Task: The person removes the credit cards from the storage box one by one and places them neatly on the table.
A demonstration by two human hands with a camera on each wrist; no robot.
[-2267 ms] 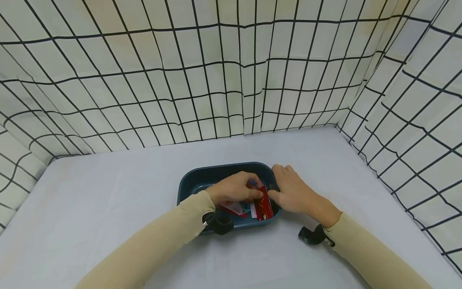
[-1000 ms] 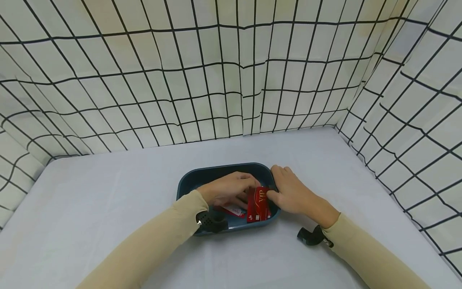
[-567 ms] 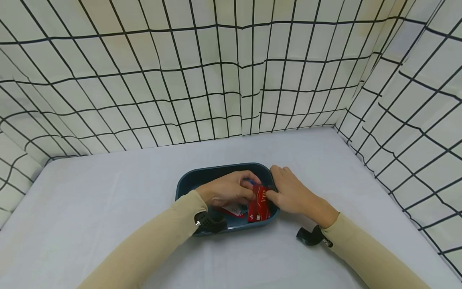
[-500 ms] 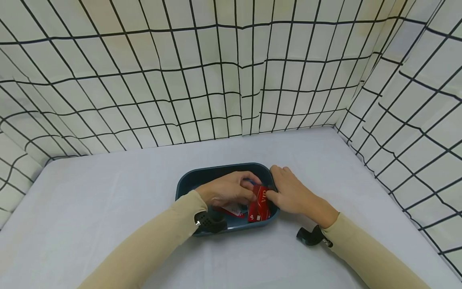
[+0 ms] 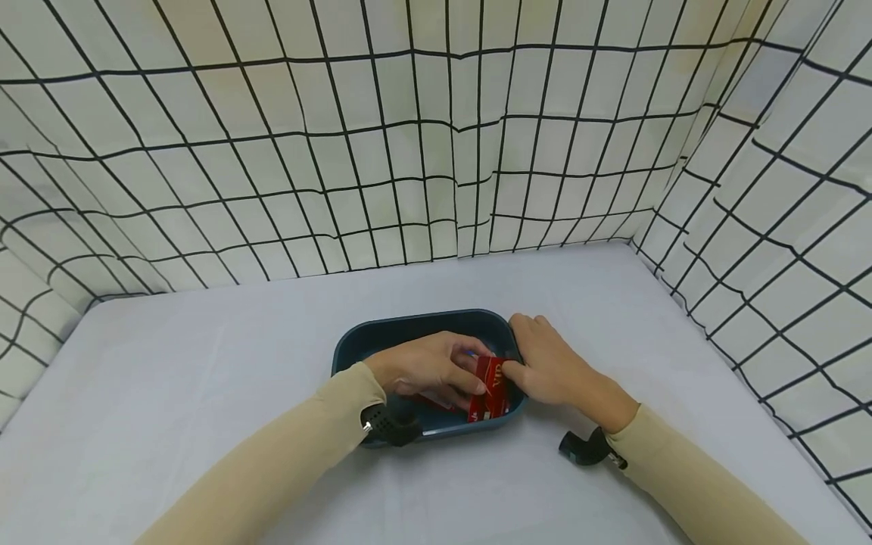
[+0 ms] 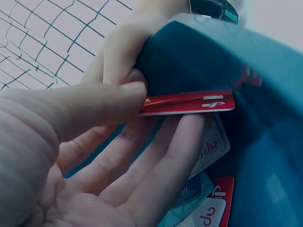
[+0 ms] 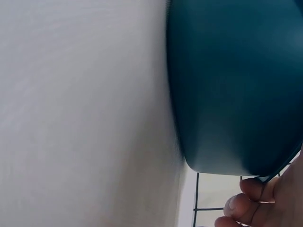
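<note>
A red card with gold "VIP" lettering (image 5: 496, 393) stands on edge at the right end of a dark teal plastic basin (image 5: 463, 430). My left hand (image 5: 436, 367) reaches into the basin and pinches this card, thumb on one face and fingers behind it, as the left wrist view shows. Beneath those fingers lie several loose cards, among them a white one (image 6: 210, 146) and a red-and-white one (image 6: 226, 194). My right hand (image 5: 552, 365) grips the basin's right rim, its thumb over the edge close to the card. Whether that thumb touches the card, I cannot tell.
The basin stands on a white-covered table (image 5: 204, 393). White walls with a black grid (image 5: 381, 151) enclose the table at the back and sides. A black wrist camera (image 5: 391, 425) on my left arm hangs over the basin's front rim.
The red card has swung from a narrow slant to show its "VIP" face, then tilted a little. My left thumb has slid lower on it with fingers spreading behind. My right hand stays on the rim.
</note>
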